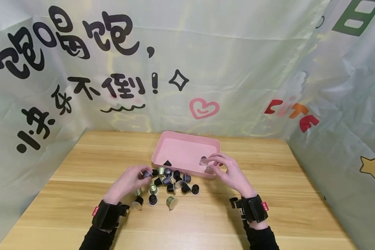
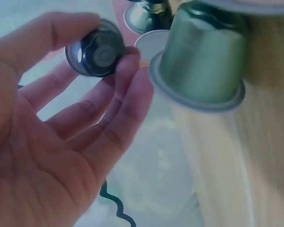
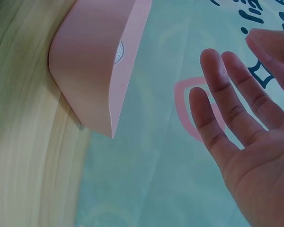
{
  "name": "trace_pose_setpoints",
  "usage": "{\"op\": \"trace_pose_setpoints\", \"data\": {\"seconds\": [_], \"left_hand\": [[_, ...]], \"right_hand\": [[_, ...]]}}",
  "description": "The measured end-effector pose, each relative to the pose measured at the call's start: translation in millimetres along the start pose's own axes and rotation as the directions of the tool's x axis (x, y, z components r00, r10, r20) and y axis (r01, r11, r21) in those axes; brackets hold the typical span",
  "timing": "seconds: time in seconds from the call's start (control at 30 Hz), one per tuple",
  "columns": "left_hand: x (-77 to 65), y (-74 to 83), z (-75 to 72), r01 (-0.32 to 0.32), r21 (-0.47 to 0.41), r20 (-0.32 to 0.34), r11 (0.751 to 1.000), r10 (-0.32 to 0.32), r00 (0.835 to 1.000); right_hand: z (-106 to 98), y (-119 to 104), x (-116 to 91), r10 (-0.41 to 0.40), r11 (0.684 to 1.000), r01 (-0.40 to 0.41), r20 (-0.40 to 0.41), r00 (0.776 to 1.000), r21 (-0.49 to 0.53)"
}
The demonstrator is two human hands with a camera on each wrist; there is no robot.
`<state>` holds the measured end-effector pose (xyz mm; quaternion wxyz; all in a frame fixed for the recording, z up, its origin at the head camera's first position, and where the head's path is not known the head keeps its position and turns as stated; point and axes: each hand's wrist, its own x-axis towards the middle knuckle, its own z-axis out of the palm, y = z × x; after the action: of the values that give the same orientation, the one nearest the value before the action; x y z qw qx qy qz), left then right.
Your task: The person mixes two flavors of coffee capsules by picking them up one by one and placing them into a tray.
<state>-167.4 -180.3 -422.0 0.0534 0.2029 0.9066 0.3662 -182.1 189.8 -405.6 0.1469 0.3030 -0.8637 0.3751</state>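
My left hand pinches a dark coffee capsule between thumb and fingertips, above the left edge of a pile of capsules. In the left wrist view a green capsule stands large beside those fingers. My right hand hovers by the right end of a pink tray, its fingers loosely bent and holding nothing. Just under its fingertips, two capsules lie in the tray, one of them a silver-rimmed capsule. A black capsule is inside the tray's front left part.
Several black, blue and green capsules crowd the wooden table in front of the tray. Nearest me are a green capsule and a black capsule. A printed cloth hangs behind the table and along its sides.
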Motion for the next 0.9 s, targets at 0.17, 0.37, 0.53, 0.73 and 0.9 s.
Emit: {"op": "trace_pose_setpoints", "data": {"seconds": [0.17, 0.37, 0.53, 0.73, 0.9], "left_hand": [[9.3, 4.0, -9.0, -0.060, 0.040, -0.059, 0.997, 0.062, 0.996], [30.1, 15.3, -18.2, -0.093, 0.122, -0.093, 0.988, 0.105, 0.990], [49.8, 25.0, -21.7, -0.073, 0.148, -0.056, 0.986, 0.082, 0.995], [79.0, 33.3, -17.2, -0.054, 0.175, -0.009, 0.983, 0.056, 0.998], [94.2, 34.3, -11.4, -0.004, 0.183, 0.001, 0.983, 0.003, 1.000]], "right_hand": [[-2, 1, -1, 0.004, 1.000, -0.004, -0.005, 1.000, -0.011], [-2, -2, 0, 0.006, 1.000, -0.006, 0.003, 1.000, -0.016], [-1, -1, 0, -0.019, 1.000, 0.019, 0.003, 1.000, -0.009], [1, 0, 1, -0.026, 0.999, 0.025, 0.025, 0.999, 0.028], [4, 0, 1, -0.028, 0.999, 0.026, 0.035, 0.999, 0.043]]}}
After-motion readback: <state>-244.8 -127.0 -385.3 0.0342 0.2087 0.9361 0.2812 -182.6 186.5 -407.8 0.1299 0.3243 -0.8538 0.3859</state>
